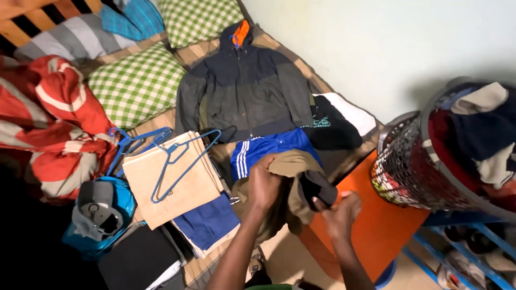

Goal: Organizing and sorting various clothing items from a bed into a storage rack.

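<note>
— While I watch the head view, both hands are on one garment near the middle: my left hand (264, 185) is closed over the top of an olive-brown garment (293, 188), gripping its bunched cloth.

— And the right?

— My right hand (339, 212) sits lower and to the right, fingers pinching a dark fold of that same garment. The garment hangs crumpled between the two hands, over the near edge of the bed (344, 161).

— What's around it?

— Just beyond it lies a pair of blue shorts with white stripes (266, 147), and farther still a dark hooded jacket (244, 88) spread flat. To the right of the jacket, a black shirt (333, 129). To the left, a beige folded cloth (174, 180) with blue hangers (174, 156) on top, over a navy folded piece (209, 220). Far left: two green checked pillows (134, 86), a red and white blanket (59, 123), a grey cap (97, 209) on a blue bag. At right, a wire mesh basket (408, 166) heaped with clothes.
</note>
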